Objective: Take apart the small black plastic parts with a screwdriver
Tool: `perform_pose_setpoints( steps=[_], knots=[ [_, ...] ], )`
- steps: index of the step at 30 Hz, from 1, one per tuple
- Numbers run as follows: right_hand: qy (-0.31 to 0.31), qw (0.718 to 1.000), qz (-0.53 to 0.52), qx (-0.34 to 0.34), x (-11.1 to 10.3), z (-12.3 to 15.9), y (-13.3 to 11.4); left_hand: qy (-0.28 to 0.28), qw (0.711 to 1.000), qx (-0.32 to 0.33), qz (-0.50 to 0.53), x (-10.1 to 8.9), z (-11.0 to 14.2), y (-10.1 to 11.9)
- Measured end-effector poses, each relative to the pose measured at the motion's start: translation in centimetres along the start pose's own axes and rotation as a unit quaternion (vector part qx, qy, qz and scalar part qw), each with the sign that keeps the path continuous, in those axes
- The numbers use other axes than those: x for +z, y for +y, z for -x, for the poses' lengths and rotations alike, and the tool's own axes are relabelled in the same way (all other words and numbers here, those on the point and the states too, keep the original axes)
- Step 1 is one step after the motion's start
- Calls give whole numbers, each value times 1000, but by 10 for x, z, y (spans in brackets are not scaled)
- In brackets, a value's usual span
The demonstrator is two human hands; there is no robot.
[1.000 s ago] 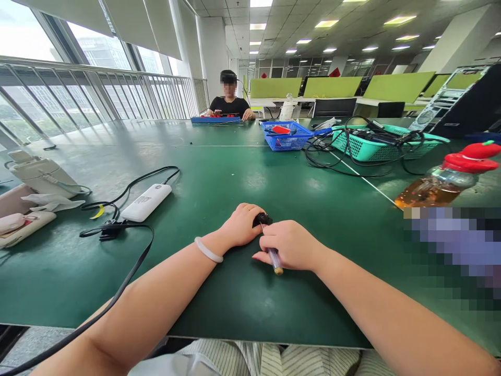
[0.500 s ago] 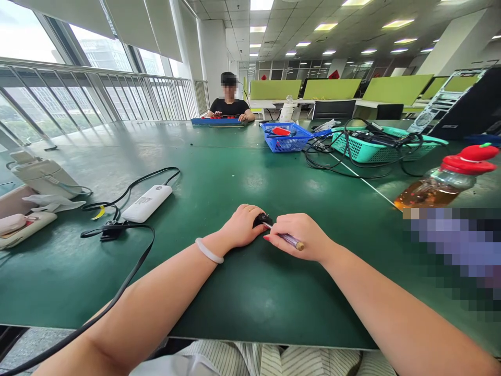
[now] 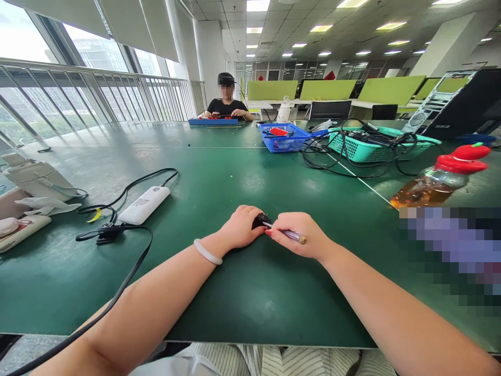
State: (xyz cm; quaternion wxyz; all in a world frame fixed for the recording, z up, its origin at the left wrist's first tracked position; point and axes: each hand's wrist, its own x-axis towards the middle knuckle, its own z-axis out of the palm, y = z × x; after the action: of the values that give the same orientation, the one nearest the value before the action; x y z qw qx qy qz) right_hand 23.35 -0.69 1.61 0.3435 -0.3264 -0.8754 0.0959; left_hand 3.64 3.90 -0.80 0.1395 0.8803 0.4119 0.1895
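Observation:
My left hand (image 3: 243,225) rests on the green table, its fingers wrapped round a small black object (image 3: 260,220). Most of that object is covered by the fingers, so its kind cannot be made out. My right hand (image 3: 300,233) is closed round a slim screwdriver (image 3: 294,236) with a purplish see-through handle. The screwdriver's thin metal shaft points left, and its end meets the black object. Both hands are close together near the middle of the table.
A white power bank (image 3: 144,205) with a black cable lies left, and the cable crosses my left forearm. Farther back are a blue basket (image 3: 285,146) and a green basket (image 3: 354,151) with tangled cables. A red-lidded bottle (image 3: 426,185) stands right. A person (image 3: 226,107) sits opposite.
The view has shifted slightly, so the surroundings sit a little further left. My hands keep nearly the same place and grip. The person opposite has raised one hand towards the blue tray.

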Motion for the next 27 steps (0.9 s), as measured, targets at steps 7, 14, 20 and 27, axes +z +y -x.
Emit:
perform_pose_setpoints(
  steps=[7, 14, 20, 27],
  knots=[
    [-1, 999, -40, -3, -5, 1, 2, -4, 1000, -4, -1, 2, -1, -1],
    [-37, 998, -53, -14, -7, -1, 1, -2, 1000, 10, -12, 4, -1, -4],
    [-33, 999, -39, -11, -5, -1, 0, 6, 1000, 23, -11, 6, -2, -7],
    [-18, 999, -28, -12, -6, -1, 0, 11, 1000, 17, -12, 7, -3, -7]
  ],
)
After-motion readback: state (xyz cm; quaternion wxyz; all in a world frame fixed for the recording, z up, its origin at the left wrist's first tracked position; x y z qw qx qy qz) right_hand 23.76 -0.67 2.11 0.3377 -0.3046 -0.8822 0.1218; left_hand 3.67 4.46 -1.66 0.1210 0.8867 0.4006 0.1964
